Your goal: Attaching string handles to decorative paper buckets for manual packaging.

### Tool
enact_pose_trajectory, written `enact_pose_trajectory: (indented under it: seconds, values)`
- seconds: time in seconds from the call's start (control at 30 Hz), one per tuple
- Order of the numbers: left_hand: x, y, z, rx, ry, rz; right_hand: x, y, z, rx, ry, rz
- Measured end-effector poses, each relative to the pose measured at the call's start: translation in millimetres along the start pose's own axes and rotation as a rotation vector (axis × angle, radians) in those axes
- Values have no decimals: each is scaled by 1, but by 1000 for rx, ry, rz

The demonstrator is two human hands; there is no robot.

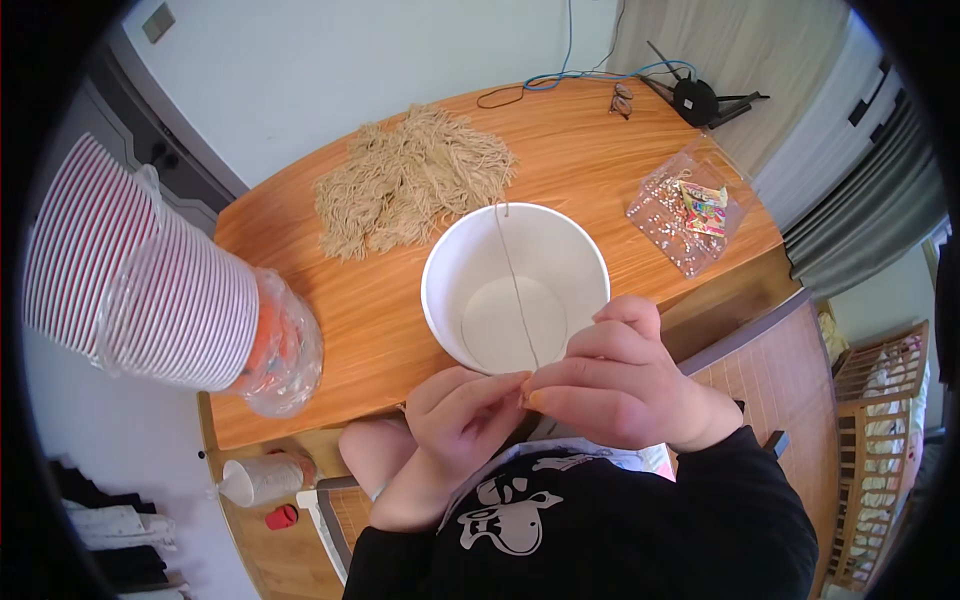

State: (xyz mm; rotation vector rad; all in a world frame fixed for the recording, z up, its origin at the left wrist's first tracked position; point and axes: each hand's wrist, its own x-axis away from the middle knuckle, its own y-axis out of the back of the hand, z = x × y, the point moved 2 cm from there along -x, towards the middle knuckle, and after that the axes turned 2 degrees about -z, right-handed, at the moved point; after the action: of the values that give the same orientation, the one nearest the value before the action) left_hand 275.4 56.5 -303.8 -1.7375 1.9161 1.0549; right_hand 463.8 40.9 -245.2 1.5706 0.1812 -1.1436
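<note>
Orange-brown wood forms the tabletop (560, 150), and a white paper cup (515, 285) stands at its near edge. Just in front of the cup, the left hand (455, 420) and right hand (615, 385) meet, fingertips pinched together on a thin beige string (512, 280) that runs up across the cup's mouth. Left of the cup lies a wrapped stack of striped cups (150, 280). Beyond the cup sits a pile of beige yarn (410, 180); to the cup's right, a clear bag of beads (690, 210).
</note>
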Motion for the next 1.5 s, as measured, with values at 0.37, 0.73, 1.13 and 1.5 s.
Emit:
enact_pose_trajectory:
  seconds: [0.37,0.73,1.13,1.5]
  values:
    - [-9,-10,-8,-31,-70,45,6,18,0,62,57,-23]
    - [-3,-11,5,-318,-183,59,45,44,-13,-237,-424,289]
    - [-3,-6,13,-471,-442,72,124,-40,-91,-808,-985,-170]
    - [15,25,89,-502,-391,17,39,13,-93,-141,-136,274]
